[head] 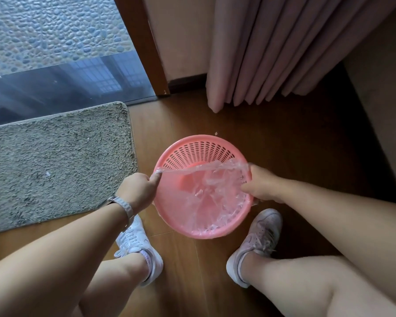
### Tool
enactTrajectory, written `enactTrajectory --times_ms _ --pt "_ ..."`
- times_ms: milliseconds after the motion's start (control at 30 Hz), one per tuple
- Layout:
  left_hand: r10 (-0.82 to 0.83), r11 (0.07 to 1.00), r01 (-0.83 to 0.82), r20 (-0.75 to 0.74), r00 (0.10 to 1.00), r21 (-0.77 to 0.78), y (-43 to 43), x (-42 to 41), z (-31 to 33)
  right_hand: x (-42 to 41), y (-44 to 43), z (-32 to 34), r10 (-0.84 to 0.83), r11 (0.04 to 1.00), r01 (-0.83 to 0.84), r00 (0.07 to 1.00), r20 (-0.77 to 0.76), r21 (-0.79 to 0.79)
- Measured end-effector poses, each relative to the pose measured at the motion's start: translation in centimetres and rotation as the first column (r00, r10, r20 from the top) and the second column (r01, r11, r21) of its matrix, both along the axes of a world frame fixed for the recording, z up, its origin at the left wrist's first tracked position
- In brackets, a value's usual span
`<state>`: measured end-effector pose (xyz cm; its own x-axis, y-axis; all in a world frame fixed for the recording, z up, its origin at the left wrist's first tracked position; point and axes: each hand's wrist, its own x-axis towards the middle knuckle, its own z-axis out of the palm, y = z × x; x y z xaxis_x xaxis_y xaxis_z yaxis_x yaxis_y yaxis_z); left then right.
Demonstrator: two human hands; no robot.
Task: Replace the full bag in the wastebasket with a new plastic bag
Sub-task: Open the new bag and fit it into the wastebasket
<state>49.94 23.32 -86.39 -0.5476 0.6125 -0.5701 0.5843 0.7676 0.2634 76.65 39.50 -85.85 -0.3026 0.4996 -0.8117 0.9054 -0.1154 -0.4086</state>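
Pink wastebasket (pixel 201 152) on wooden floor (pixel 284 145) between two feet | clear plastic bag (pixel 206 193) stretched across its mouth | left hand (pixel 138 191) and right hand (pixel 262 186) each grip the bag's edge at opposite rims

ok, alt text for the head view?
A person stretches a clear plastic bag over a pink wastebasket on the wooden floor, left hand gripping its edge at the left rim, right hand at the right. The far rim is uncovered.
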Motion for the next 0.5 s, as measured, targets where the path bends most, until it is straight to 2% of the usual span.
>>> enactTrajectory --times_ms 67,133,200,300,367,433,500 --pt "-0.069 0.997 0.066 -0.071 0.995 -0.047 -0.2 -0.2 0.1 0.2 0.2 0.1 0.074 0.995 -0.075 0.997 0.015 0.065" --pt "-0.227 0.973 0.212 -0.237 0.945 -0.087 -0.5 -0.3 0.3 0.5 0.2 0.0 0.182 0.964 -0.190 0.981 0.061 0.184" --pt "-0.291 0.956 0.290 -0.321 0.901 -0.053 -0.7 -0.5 0.3 0.8 0.2 -0.5 0.208 0.948 -0.215 0.977 0.054 0.236" --pt "-0.304 0.929 0.348 -0.281 0.910 0.123 -0.5 -0.9 -0.1 1.1 0.1 -1.0 0.180 0.957 -0.171 0.983 -0.019 0.236" --pt "-0.371 0.882 0.420 -0.237 0.898 0.215 -0.2 -1.1 -0.2 1.1 0.3 -1.1 0.175 0.954 -0.158 0.984 -0.044 0.253" --pt "-0.412 0.843 0.461 -0.219 0.884 0.276 0.1 -1.2 -0.3 0.9 0.4 -1.2 0.174 0.952 -0.157 0.984 -0.044 0.262" --pt "-0.399 0.847 0.440 -0.191 0.897 0.299 0.4 -1.2 -0.3 0.7 0.5 -1.3 0.193 0.949 -0.175 0.980 -0.044 0.263"
